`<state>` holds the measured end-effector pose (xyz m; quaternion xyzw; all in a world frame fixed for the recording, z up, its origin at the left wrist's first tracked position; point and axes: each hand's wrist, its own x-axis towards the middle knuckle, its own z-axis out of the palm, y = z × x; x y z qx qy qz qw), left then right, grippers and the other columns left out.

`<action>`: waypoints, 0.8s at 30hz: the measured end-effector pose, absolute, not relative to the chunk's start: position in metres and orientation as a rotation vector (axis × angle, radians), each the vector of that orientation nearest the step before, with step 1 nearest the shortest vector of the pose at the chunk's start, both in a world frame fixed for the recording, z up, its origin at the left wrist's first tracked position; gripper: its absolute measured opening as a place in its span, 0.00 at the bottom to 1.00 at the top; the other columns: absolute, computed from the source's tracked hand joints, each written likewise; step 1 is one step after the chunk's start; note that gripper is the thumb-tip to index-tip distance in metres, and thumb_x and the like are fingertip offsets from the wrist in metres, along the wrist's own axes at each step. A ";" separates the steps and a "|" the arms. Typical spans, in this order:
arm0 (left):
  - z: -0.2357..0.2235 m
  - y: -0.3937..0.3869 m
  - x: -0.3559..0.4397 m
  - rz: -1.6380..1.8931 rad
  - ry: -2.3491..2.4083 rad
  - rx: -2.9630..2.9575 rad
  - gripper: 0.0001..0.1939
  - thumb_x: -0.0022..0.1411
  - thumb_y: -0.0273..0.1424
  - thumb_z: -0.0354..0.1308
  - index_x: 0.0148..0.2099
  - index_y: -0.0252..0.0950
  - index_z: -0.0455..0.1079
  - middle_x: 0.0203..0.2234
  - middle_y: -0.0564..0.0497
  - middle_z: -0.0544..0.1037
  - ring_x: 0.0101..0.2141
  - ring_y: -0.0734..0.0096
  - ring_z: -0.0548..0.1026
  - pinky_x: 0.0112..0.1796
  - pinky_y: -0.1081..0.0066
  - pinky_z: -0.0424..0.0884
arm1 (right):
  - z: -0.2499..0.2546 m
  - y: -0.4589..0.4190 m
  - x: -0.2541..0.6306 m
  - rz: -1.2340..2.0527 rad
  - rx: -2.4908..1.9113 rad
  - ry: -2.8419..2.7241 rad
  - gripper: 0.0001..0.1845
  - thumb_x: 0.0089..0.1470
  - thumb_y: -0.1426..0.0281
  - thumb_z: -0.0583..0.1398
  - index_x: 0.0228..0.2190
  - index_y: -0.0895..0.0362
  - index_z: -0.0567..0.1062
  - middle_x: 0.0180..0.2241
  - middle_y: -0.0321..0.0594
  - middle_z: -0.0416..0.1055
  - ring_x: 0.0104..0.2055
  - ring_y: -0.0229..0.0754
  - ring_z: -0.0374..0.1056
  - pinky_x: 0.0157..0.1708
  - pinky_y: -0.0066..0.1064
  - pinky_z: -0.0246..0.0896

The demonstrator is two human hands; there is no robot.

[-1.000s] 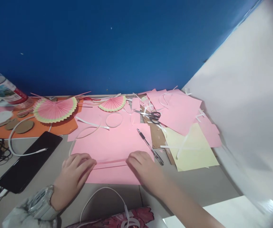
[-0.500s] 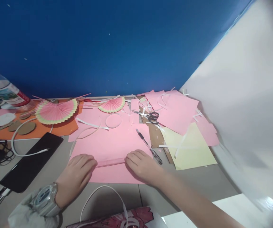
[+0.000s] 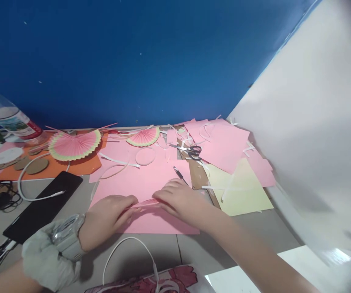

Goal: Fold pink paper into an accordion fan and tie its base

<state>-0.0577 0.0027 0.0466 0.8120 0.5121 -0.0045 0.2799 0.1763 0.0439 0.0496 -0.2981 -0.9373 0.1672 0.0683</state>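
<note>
Between my two hands is a narrow strip of pleated pink paper [image 3: 146, 203], its folds stacked lengthwise. My left hand [image 3: 114, 211] is closed on its left end, thumb toward me and fingers behind. The right end is gripped by my right hand [image 3: 178, 199], fingers bent over it; part of that end is hidden. Underneath lies a flat pink sheet [image 3: 163, 226]. A black-and-clear pen [image 3: 179, 174] rests just beyond my right hand, partly covered by it. Farther back are two pleated pink fans with yellow-green edges, a large fan [image 3: 74, 145] and a smaller fan [image 3: 143, 136].
Scissors [image 3: 194, 150] lie among paper scraps at the back. Pink sheets [image 3: 224, 142] and a pale yellow sheet [image 3: 239, 191] spread to the right. On the left are a black phone [image 3: 44, 207], a white cable [image 3: 19, 183], cardboard discs [image 3: 37, 166] and a plastic bottle [image 3: 13, 120].
My hands have come closer together and lifted the pleated strip slightly, gripping its ends instead of pressing it flat. My right hand now covers much of the pen.
</note>
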 end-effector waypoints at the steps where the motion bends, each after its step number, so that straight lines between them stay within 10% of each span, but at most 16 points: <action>1: 0.049 0.003 -0.056 -0.017 1.362 2.159 0.17 0.68 0.41 0.40 0.37 0.38 0.65 0.27 0.52 0.73 0.30 0.67 0.71 0.32 0.69 0.61 | 0.051 0.043 0.174 0.511 -0.890 -2.847 0.10 0.62 0.67 0.53 0.32 0.57 0.71 0.27 0.37 0.72 0.33 0.40 0.65 0.39 0.32 0.55; 24: 0.106 -0.001 -0.042 -0.030 1.262 2.011 0.16 0.67 0.40 0.42 0.33 0.38 0.66 0.24 0.56 0.70 0.27 0.71 0.68 0.28 0.73 0.56 | 0.114 0.033 0.188 0.706 -1.040 -2.866 0.17 0.61 0.63 0.53 0.22 0.57 0.63 0.21 0.33 0.61 0.26 0.36 0.57 0.24 0.28 0.44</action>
